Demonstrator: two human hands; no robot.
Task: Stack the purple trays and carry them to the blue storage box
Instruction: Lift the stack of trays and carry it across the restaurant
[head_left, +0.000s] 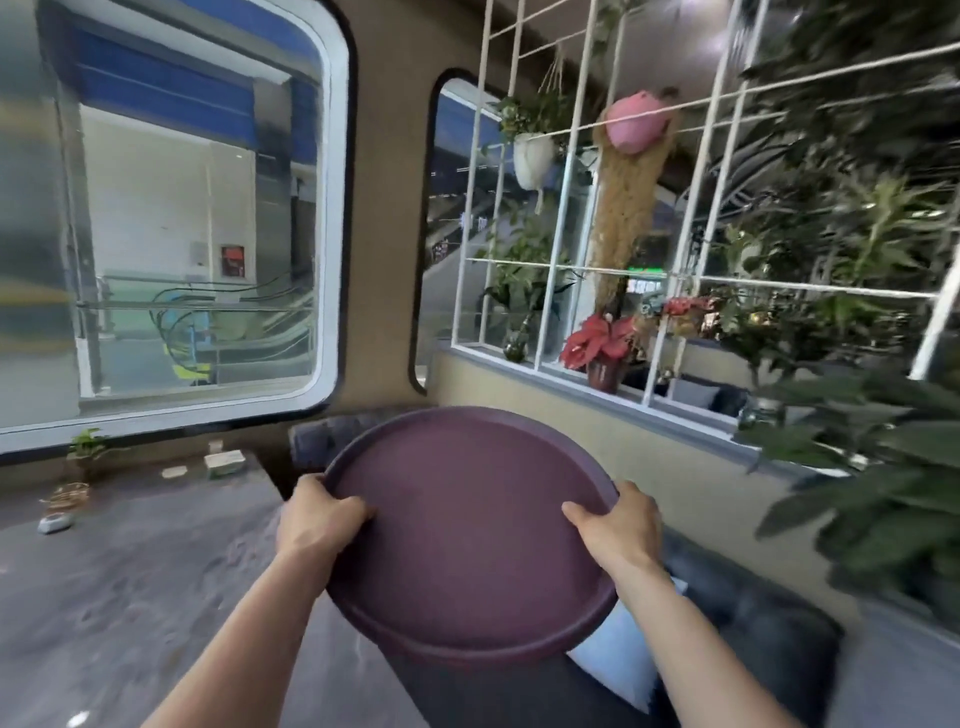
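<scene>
Grey table (130, 597) at left. Left hand (317, 519), grip clamped on the left rim of the stacked purple trays (467, 540), held in the air at centre; right hand (618, 525) clamped on the right rim. Plant trellis (691, 208) at right.

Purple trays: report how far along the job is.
Done: the purple trays look stacked, a second rim showing under the top one. In hand: the left hand and right hand grip opposite rims, holding the stack in the air. Left: delivery; no blue storage box is in view.
</scene>
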